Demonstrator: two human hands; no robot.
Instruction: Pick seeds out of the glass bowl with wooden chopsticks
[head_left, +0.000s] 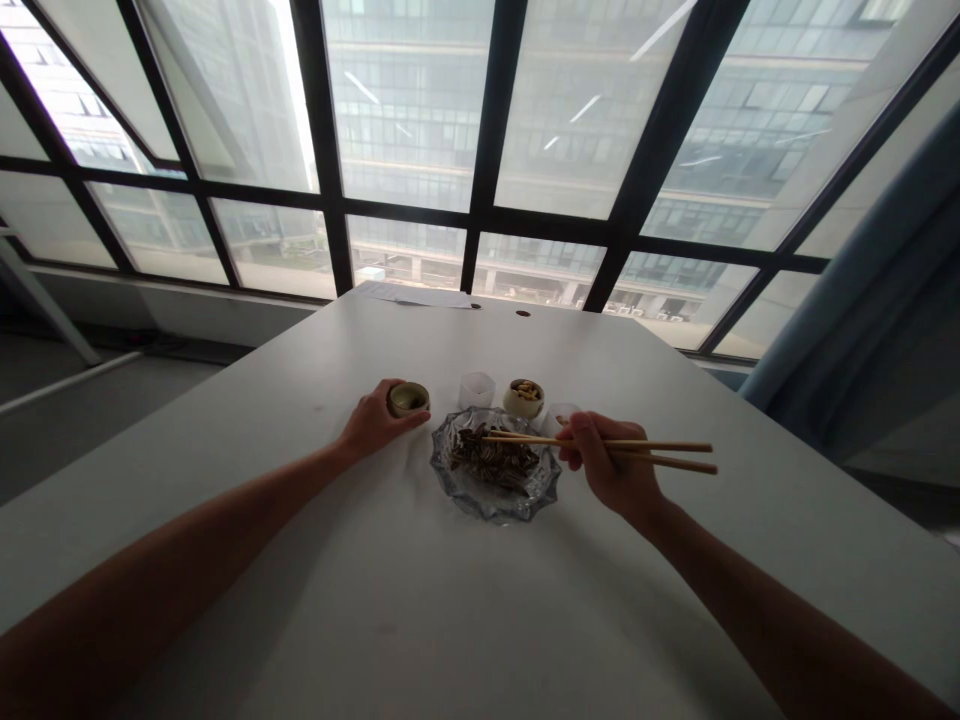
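My left hand is wrapped round a small green cup standing on the table, with something dark inside it. To its right sits a scalloped clear glass dish holding a heap of dark striped pieces that look like sunflower seeds. My right hand grips a pair of wooden chopsticks. Their tips reach left over the heap; whether anything is pinched between them I cannot tell. Behind the dish stand a translucent white cup and a pale cup with yellowish-brown pieces. Another translucent cup is partly hidden by my right hand.
The white table stretches away toward a wide window with dark frames. Papers lie at its far edge, near a round hole. A blue curtain hangs at the right, and a white metal frame stands at the left.
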